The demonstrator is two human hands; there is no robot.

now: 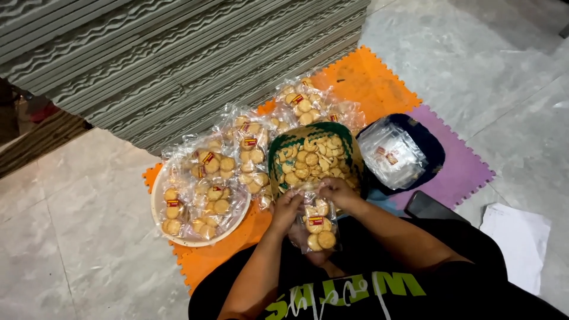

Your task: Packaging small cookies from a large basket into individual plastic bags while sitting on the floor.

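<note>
A filled cookie bag is being pinched at its mouth by both hands, left and right, sealing seemingly due.

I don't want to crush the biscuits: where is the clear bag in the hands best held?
Probably at the empty gathered top of the clear bag, from above, where the left hand and right hand pinch it. The biscuits have settled low, so film there is flat and free.

From my remote view I see a pale grey marble-tiled floor under even indoor light, orange and purple interlocking foam mats laid on it, and a tall stack of grey corrugated sheets behind them.
</note>
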